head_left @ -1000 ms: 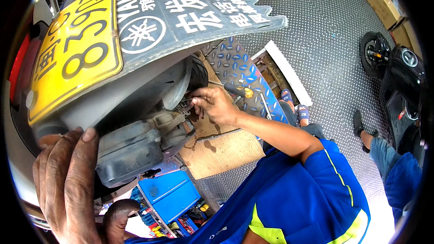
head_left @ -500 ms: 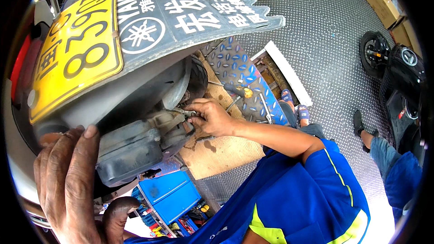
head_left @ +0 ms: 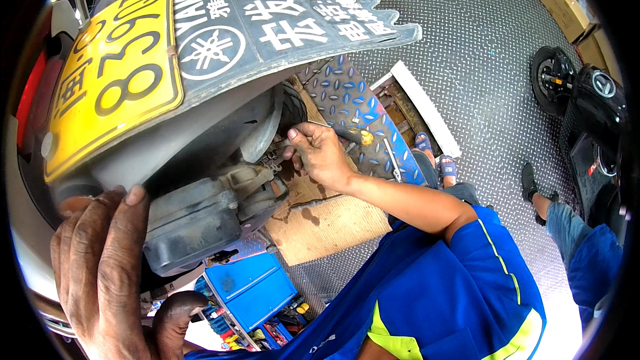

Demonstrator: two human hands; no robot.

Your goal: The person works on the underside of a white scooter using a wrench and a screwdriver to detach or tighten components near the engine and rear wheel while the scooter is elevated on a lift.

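A person in a blue shirt [head_left: 460,267] with lime trim works at the rear of a scooter [head_left: 150,140], beneath a dark, ragged-edged mud flap [head_left: 280,23] with white lettering and an embossed yellow plate [head_left: 113,73]. The scuffed black case [head_left: 193,223], a blocky shell with rounded corners, hangs from the scooter's underside.

Up and to the right of the case, the right hand [head_left: 321,160] reaches in with thumb and forefinger brought together beside a cluster of grimy metal parts [head_left: 270,159] at the case's upper right end; whether something small is pinched between them cannot be told. The left hand [head_left: 103,263], its skin streaked with dark grease, lies left of the case, fingers side by side along the smooth grey bodywork and thumb held well apart.

Right of the case, a sheet of ribbed cardboard [head_left: 327,223] (blotched with dark, wet-looking stains) lies on a metal platform [head_left: 340,93] of raised diamond tread and worn blue paint. Farther right of the case on that platform are a dark-handled tool with a yellow end [head_left: 366,137] and a slim metal bar [head_left: 392,159]. Below the case stands a blue toolbox [head_left: 250,290] with a flat, smudged top. Well to the case's right, across the treaded metal floor [head_left: 467,53], a glossy black motorbike [head_left: 597,110] stands near an open carton [head_left: 563,10].
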